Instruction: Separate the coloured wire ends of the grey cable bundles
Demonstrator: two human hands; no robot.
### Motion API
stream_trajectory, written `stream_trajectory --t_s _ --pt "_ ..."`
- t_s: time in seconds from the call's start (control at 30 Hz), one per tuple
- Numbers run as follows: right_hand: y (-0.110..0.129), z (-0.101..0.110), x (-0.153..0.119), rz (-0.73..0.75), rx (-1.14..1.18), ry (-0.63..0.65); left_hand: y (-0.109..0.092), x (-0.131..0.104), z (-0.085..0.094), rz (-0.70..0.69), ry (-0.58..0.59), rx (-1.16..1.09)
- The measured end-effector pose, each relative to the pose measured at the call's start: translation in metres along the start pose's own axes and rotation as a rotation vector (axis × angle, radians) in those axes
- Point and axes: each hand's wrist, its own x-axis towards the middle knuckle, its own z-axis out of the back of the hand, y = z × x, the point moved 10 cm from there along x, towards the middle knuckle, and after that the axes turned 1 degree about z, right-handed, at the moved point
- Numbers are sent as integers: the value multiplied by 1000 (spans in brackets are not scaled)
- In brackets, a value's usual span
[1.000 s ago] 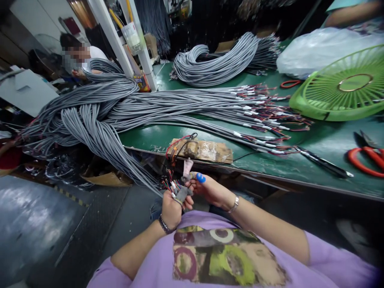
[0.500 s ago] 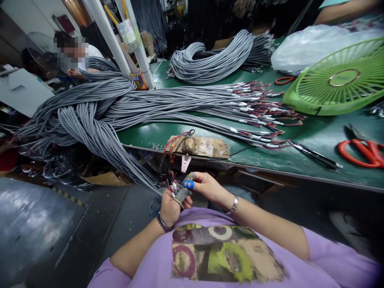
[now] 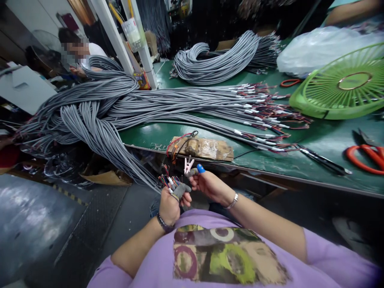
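Observation:
My left hand [image 3: 172, 202], with grey finger covers, is closed on the ends of a bundle of grey cables [image 3: 120, 156]; thin coloured wires [image 3: 171, 181] fan out above the fingers. Just to its right, my right hand [image 3: 208, 185], with blue tape on the thumb, is raised beside a pale pink clip [image 3: 189, 165]. Its thumb stands apart from the covered forefinger, which is at the clip's lower end. The clip hangs at the front of a wooden block [image 3: 207, 149] on the green table's edge.
Long grey cables [image 3: 180, 100] with stripped ends lie across the green table [image 3: 324, 144]. A coiled bundle [image 3: 216, 66], a green fan [image 3: 345, 88], a plastic bag [image 3: 312, 52], black tweezers [image 3: 324, 160] and red-handled scissors [image 3: 364, 158] are there too. A person [image 3: 96, 50] sits at the back left.
My right hand has moved away from the wires, up and right to the pink clip, and its thumb has lifted. The left hand still holds the bundle. The view has shifted slightly.

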Motion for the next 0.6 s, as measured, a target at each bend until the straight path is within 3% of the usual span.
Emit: stream_trajectory --t_s 0.1,0.23,0.6 --pt "6 -7 13 -34 64 27 -3 4 -6 40 19 -9" --pt "21 -17 22 41 91 37 -5 10 -12 57 29 -20" --pt "22 -16 27 103 151 -48 7 18 -13 84 6 5"
